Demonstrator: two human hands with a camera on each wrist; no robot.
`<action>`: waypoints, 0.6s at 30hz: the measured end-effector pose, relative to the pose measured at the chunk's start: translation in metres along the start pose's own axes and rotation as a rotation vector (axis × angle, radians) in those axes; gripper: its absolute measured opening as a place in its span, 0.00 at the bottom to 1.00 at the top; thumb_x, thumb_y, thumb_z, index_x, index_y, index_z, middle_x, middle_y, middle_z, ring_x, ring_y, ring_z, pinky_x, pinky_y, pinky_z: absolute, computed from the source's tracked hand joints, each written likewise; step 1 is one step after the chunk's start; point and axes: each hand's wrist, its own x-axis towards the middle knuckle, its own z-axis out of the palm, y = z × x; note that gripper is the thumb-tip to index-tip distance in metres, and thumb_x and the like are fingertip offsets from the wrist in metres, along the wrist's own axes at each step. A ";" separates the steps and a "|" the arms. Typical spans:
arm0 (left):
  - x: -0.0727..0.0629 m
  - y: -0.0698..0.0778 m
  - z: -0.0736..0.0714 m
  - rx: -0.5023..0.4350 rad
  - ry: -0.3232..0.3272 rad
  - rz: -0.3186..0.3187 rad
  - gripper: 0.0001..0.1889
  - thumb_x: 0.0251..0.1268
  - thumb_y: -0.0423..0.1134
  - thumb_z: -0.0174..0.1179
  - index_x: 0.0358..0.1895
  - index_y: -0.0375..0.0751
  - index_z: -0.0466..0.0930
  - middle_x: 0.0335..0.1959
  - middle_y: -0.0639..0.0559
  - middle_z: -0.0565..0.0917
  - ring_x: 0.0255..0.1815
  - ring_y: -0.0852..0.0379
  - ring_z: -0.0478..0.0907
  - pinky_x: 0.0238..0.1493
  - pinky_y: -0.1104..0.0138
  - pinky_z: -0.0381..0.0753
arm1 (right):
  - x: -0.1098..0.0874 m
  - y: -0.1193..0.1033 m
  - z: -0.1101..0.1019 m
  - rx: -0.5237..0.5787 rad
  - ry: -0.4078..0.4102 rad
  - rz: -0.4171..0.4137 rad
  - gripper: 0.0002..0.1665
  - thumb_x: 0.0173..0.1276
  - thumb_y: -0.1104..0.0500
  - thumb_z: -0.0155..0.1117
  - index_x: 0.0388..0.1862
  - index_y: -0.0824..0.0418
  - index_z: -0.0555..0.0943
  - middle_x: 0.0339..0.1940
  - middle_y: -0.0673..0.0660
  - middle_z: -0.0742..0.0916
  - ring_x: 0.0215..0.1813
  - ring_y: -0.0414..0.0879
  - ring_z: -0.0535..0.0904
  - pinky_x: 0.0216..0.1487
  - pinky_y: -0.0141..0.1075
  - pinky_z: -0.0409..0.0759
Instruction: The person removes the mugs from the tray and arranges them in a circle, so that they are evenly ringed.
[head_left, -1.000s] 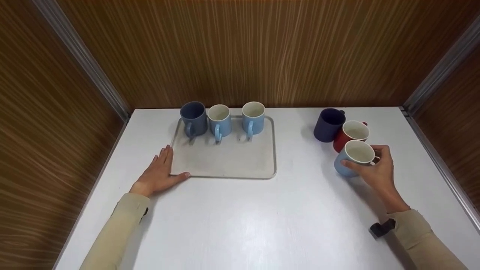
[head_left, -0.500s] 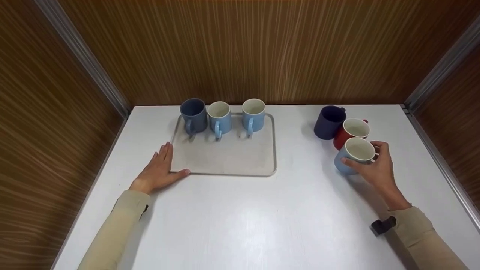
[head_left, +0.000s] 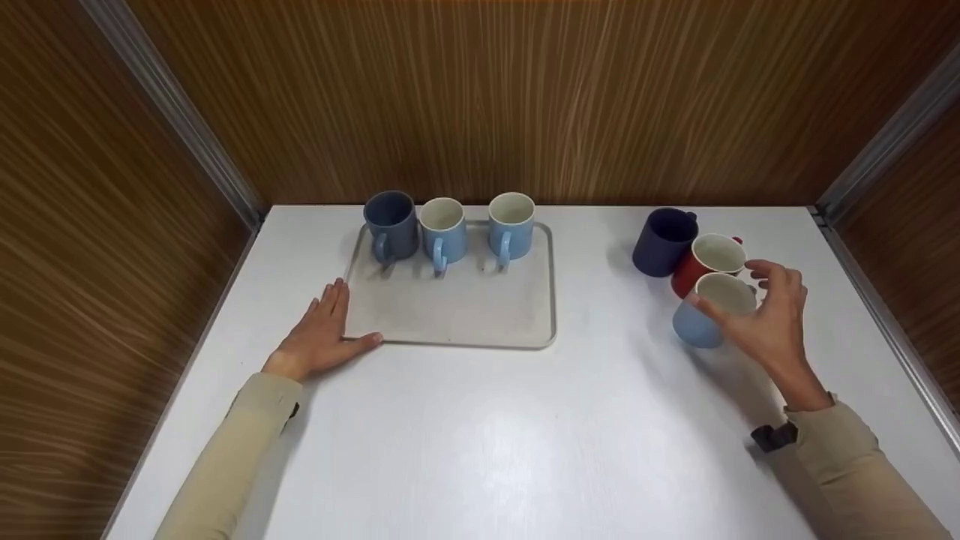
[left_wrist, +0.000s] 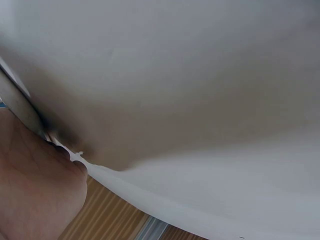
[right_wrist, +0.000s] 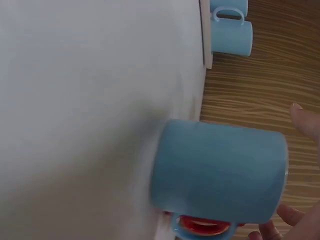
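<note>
At the left front corner of a pale grey tray (head_left: 450,307), my left hand (head_left: 319,337) lies flat, its fingers along the side and its thumb on the front rim. On the right, a light blue mug (head_left: 697,324) with a cream inside stands in front of a red mug (head_left: 684,277). My right hand (head_left: 776,322) is spread beside and over the light blue mug's rim. The right wrist view shows the thumb and fingertips apart from this mug (right_wrist: 220,170), whose handle points toward the red one. In the left wrist view the palm (left_wrist: 40,185) borders the tray edge.
A grey-blue mug (head_left: 401,241) and two light blue mugs, one in the middle (head_left: 454,247) and one on the right (head_left: 519,241), line the tray's back edge. Behind the red mug stands a dark purple mug (head_left: 655,251). Wood-grain walls (head_left: 480,105) enclose the white table (head_left: 480,442).
My right hand has loosened from the light blue mug, its fingers spreading and lifting up and to the right. The mug stays by the red one. My left hand keeps its place.
</note>
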 end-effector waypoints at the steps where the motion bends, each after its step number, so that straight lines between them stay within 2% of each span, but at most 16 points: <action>1: 0.000 0.001 0.000 0.000 -0.002 0.001 0.68 0.67 0.83 0.48 0.86 0.30 0.31 0.89 0.35 0.33 0.90 0.36 0.31 0.89 0.44 0.36 | 0.001 -0.003 0.000 0.016 0.020 -0.041 0.54 0.57 0.46 0.86 0.73 0.67 0.69 0.66 0.70 0.72 0.69 0.62 0.66 0.60 0.51 0.66; 4: 0.001 0.002 0.001 0.001 -0.002 0.007 0.68 0.68 0.83 0.49 0.86 0.29 0.31 0.89 0.34 0.34 0.90 0.36 0.31 0.89 0.43 0.36 | 0.007 -0.013 0.000 0.065 0.071 -0.165 0.50 0.53 0.52 0.89 0.68 0.70 0.73 0.63 0.70 0.75 0.65 0.62 0.68 0.58 0.45 0.63; 7: 0.000 0.002 0.002 0.001 0.000 0.010 0.68 0.68 0.82 0.49 0.86 0.29 0.32 0.89 0.34 0.34 0.90 0.36 0.32 0.89 0.43 0.36 | 0.015 -0.024 0.001 0.102 0.082 -0.261 0.48 0.50 0.55 0.89 0.66 0.72 0.75 0.61 0.72 0.78 0.62 0.63 0.71 0.56 0.42 0.61; 10: -0.001 0.001 0.003 0.001 -0.002 0.008 0.68 0.68 0.83 0.49 0.86 0.30 0.31 0.89 0.34 0.33 0.90 0.36 0.31 0.89 0.43 0.37 | 0.024 -0.037 0.004 0.100 0.045 -0.301 0.49 0.51 0.54 0.90 0.67 0.71 0.75 0.60 0.71 0.80 0.62 0.64 0.74 0.56 0.43 0.64; 14: -0.001 0.000 0.002 0.002 -0.001 0.010 0.68 0.68 0.82 0.49 0.86 0.29 0.30 0.89 0.34 0.33 0.90 0.36 0.30 0.89 0.43 0.37 | 0.038 -0.052 0.010 0.089 -0.021 -0.330 0.48 0.55 0.52 0.88 0.69 0.69 0.75 0.62 0.70 0.80 0.64 0.66 0.75 0.60 0.52 0.70; 18: 0.001 0.000 0.001 0.009 0.007 0.013 0.68 0.68 0.82 0.49 0.86 0.29 0.31 0.89 0.34 0.33 0.90 0.35 0.31 0.89 0.43 0.36 | 0.051 -0.069 0.018 0.118 -0.074 -0.319 0.48 0.60 0.47 0.85 0.70 0.67 0.74 0.67 0.67 0.80 0.68 0.64 0.75 0.64 0.59 0.72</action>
